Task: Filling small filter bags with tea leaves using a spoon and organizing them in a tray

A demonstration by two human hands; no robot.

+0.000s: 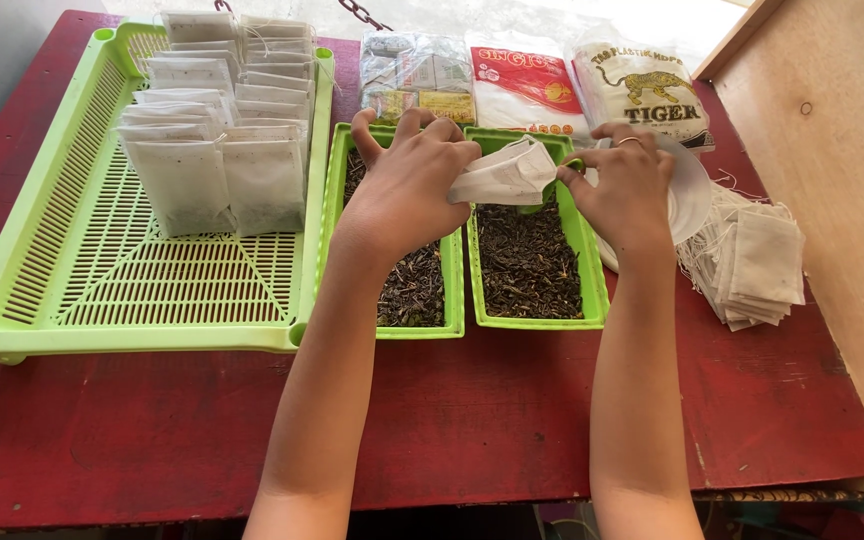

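Hands met over two small green trays of loose dark tea on a red table (472, 420). The left hand (407, 185) pinched one end of a white paper tea bag (504, 173), fingers curled tight on its edge, while the right hand (627, 190) gripped the other end between thumb and fingertips. The bag hung stretched between both grips, at about three o'clock from the left hand and nine o'clock from the right, just above the far rim of the right tea tray (532, 250). The left tea tray (407, 270) lay directly under the left wrist.

A white plate (694, 190) sat beneath the right hand, at its three o'clock. A stack of empty bags (757, 265) with strings lay at four o'clock from that hand. At nine o'clock from the left hand, a large green slatted tray (132, 270) held rows of filled bags (217, 130) at its far end. Three plastic packets (532, 85) lay at twelve o'clock.
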